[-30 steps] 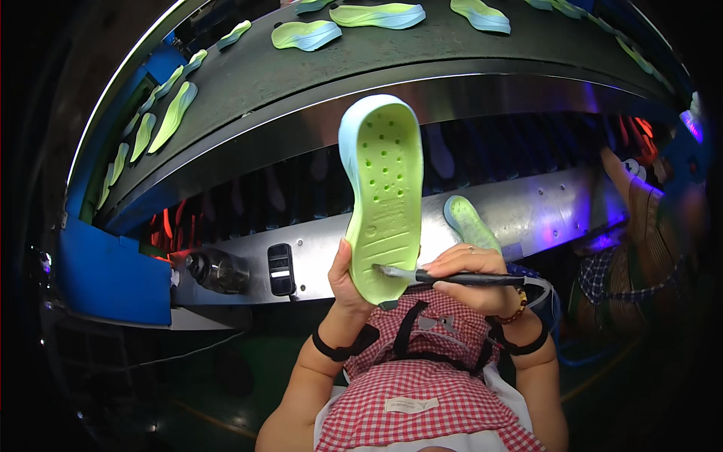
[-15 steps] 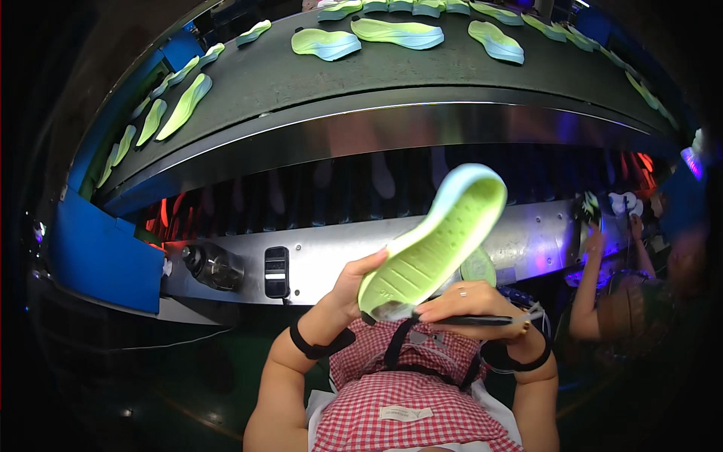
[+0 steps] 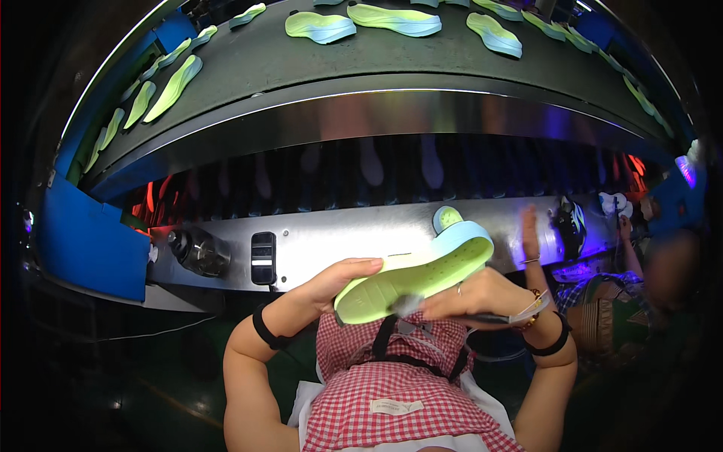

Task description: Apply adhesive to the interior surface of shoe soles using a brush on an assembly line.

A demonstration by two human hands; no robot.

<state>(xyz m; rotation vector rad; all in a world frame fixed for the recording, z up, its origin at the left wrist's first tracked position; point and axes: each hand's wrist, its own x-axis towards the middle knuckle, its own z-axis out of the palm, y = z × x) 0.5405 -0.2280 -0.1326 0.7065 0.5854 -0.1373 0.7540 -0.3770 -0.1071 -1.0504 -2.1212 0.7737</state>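
The shoe sole [image 3: 422,275] is lime green fading to pale blue at its far end. The apron [image 3: 392,399] below it is red-and-white gingham, crossed by black straps [image 3: 392,350]. Black bands circle both wrists. The brush [image 3: 482,318] has a dark handle and greyish bristles. On the dark grey conveyor belt [image 3: 301,68] lie more soles [image 3: 320,26], green and blue. The panel [image 3: 90,241] at the left is bright blue; the housing [image 3: 339,237] below the belt is silvery steel.
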